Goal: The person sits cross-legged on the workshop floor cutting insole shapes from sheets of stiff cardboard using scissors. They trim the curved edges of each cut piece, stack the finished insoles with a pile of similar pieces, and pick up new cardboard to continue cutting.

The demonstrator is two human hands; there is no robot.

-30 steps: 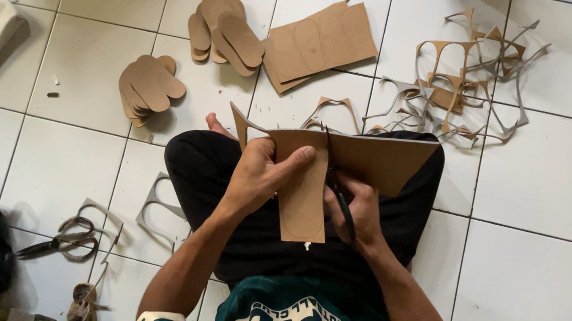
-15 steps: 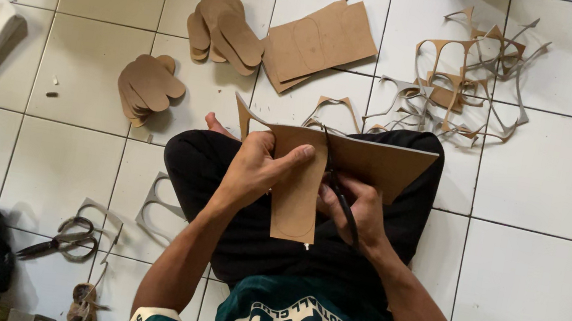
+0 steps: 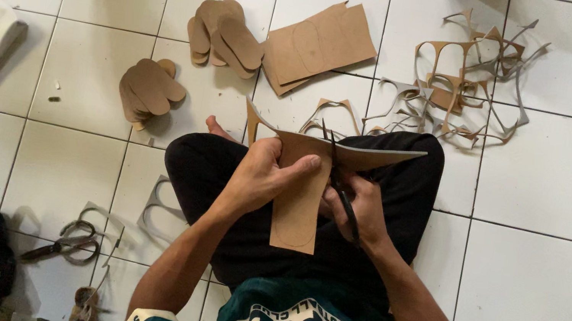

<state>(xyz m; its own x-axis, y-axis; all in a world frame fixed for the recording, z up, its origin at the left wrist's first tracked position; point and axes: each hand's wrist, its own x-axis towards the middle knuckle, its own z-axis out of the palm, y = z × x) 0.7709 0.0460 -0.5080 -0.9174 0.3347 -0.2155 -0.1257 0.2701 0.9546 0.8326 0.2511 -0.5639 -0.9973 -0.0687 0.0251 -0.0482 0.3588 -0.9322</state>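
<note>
Left hand point(image 3: 264, 176) grips the cardboard point(image 3: 301, 186) over the lap, hanging strip steadied for the cut, right hand point(image 3: 359, 208) closed on scissors point(image 3: 337, 181) biting its top edge, cut soles point(image 3: 151, 88) stacked aside.

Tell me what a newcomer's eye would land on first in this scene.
At centre, over the lap, the left hand grips a brown cardboard sheet while the right hand works black scissors into it. Beyond, on the white tiled floor, lie stacks of sole-shaped cutouts at upper left and a tangle of leftover cardboard offcuts at upper right.
</note>
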